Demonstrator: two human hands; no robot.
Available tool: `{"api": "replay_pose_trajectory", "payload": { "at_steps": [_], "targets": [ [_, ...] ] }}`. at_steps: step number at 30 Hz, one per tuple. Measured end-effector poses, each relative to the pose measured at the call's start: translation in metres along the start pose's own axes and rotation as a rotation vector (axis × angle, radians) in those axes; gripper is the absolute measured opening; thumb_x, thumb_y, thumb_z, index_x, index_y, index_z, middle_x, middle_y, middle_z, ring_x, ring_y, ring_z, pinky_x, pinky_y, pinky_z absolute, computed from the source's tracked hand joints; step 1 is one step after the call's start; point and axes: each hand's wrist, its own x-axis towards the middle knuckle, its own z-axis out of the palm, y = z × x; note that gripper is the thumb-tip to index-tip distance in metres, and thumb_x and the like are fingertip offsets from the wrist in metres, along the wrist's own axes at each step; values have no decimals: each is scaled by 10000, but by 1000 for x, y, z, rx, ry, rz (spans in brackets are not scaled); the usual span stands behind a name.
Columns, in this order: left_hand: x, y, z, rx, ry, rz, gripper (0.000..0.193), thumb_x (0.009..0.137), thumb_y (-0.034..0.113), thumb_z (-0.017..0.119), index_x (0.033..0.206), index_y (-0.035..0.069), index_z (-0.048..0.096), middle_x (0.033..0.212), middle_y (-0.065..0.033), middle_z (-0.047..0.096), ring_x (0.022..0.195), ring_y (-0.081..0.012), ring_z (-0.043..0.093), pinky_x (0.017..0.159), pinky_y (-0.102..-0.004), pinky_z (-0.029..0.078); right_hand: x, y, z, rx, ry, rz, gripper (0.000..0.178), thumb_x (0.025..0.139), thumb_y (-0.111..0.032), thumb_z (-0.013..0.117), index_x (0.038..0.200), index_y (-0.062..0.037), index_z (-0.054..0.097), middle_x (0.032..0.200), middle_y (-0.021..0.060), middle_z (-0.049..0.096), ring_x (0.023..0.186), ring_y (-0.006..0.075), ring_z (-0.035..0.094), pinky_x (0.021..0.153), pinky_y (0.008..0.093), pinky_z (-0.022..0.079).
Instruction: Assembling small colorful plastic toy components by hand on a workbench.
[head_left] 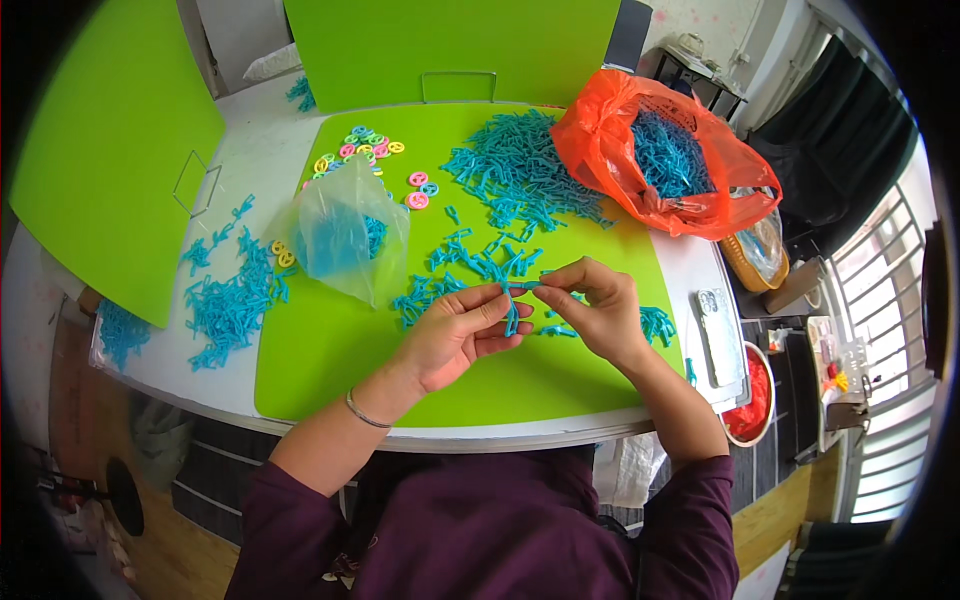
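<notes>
Over the front of a green mat (330, 370), my two hands meet at a small blue plastic piece (512, 310) with slim arms. My left hand (455, 335) pinches it between thumb and fingers. From the other side, thumb and forefinger of my right hand (600, 310) close on a small blue plastic part (530, 285) that touches the first piece. Whether the two are joined I cannot tell. Just beyond my fingers lie loose blue pieces (485, 262) of the same kind, with a few more beside my right hand.
A large heap of blue pieces (520, 160) lies at the back beside a red plastic bag (620, 130) of more. A clear bag (345, 240) and pastel rings (418, 200) sit left of centre. Further left is another blue pile (225, 305). A phone (714, 335) lies at the right edge.
</notes>
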Motion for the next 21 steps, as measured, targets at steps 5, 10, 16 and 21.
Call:
{"api": "replay_pose_trajectory", "payload": {
  "at_steps": [5,10,16,21],
  "targets": [
    [-1,-6,8,217,91,142,246,901,117,539,1129,35,583,944,-82,649,876,-170,632,749,-283,540,-2,-10,3,-413,-5,-469,122,717,30,702,819,4,640,757,88,659,692,133,633,637,245,488],
    [0,-12,4,543,121,366,223,907,112,535,1089,9,612,873,-53,642,739,-86,578,663,-234,503,-7,3,11,49,-15,126,62,779,4,668,808,16,614,785,82,656,735,154,649,646,257,503],
    [-1,-15,6,758,160,488,210,906,140,543,1023,-12,628,859,-43,630,683,-72,553,610,-224,485,-7,5,11,424,-114,372,62,808,-37,650,820,14,616,798,92,657,730,165,649,644,255,498],
    [-4,-3,10,569,194,422,212,906,172,548,1013,6,624,921,-58,630,746,-106,599,641,-236,514,5,-1,4,-337,-232,-150,134,784,-45,655,914,-11,655,815,122,659,725,156,639,659,283,494]
  ]
}}
